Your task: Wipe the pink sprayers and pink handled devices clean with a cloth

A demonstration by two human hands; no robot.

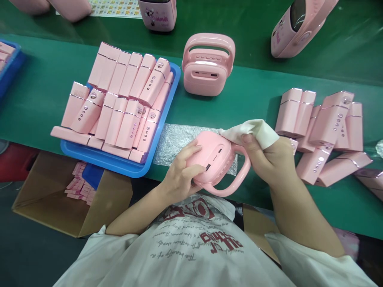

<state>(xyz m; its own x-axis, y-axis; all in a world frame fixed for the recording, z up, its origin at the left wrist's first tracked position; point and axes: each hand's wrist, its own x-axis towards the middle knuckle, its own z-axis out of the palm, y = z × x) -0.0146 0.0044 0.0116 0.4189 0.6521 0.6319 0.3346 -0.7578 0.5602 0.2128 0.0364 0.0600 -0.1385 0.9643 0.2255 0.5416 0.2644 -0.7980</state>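
Note:
A pink speaker with a loop handle is tilted in my left hand, whose fingers and thumb grip its left side. Two small ports face up on it, and the handle points toward the lower right. My right hand pinches a white cloth, and a corner of the cloth touches the speaker's upper edge. Under the speaker lies a silvery plastic sheet on the green table. Just beyond it stands a second pink speaker with its handle up.
A blue tray at the left holds several pink microphone-like pieces. More pink pieces lie at the right. Further speakers stand at the back. Below the table's front edge is an open cardboard box.

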